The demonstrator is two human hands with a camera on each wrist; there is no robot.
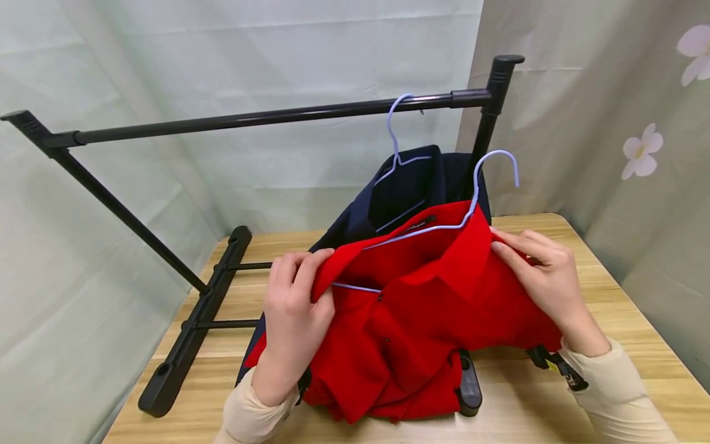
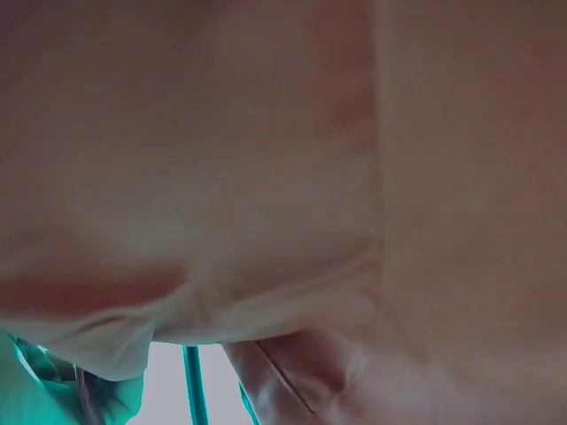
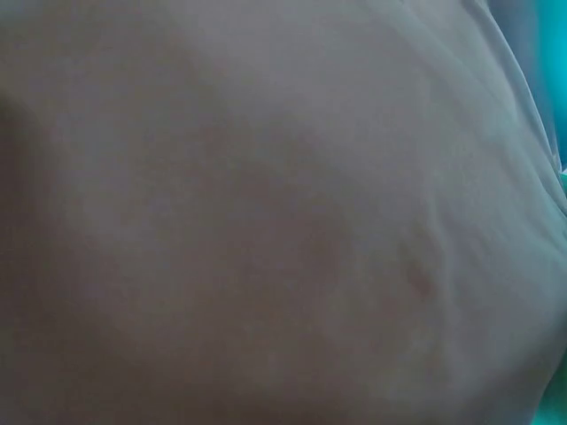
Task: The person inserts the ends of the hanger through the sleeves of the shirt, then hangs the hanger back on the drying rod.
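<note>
A red collared shirt [image 1: 421, 320] with dark buttons hangs round a light purple hanger [image 1: 476, 185], whose hook sticks up free of the rail. My left hand [image 1: 296, 308] grips the shirt at its left shoulder, fingers behind and thumb in front. On the other side, my right hand [image 1: 540, 271] pinches the cloth beside the collar. Behind it, a dark navy garment [image 1: 355, 216] is on a second purple hanger [image 1: 392, 129] hooked over the rail. Close, blurred cloth [image 2: 195, 177] fills most of the left wrist view, and similar cloth [image 3: 266, 212] covers the right one.
A black garment rack stands on a wooden table [image 1: 554, 394], its top rail [image 1: 249, 120] running across above the clothes. One rack foot [image 1: 194, 327] lies at the left; another foot [image 1: 469, 385] pokes out below the shirt. Pale curtains [image 1: 310, 55] surround the table.
</note>
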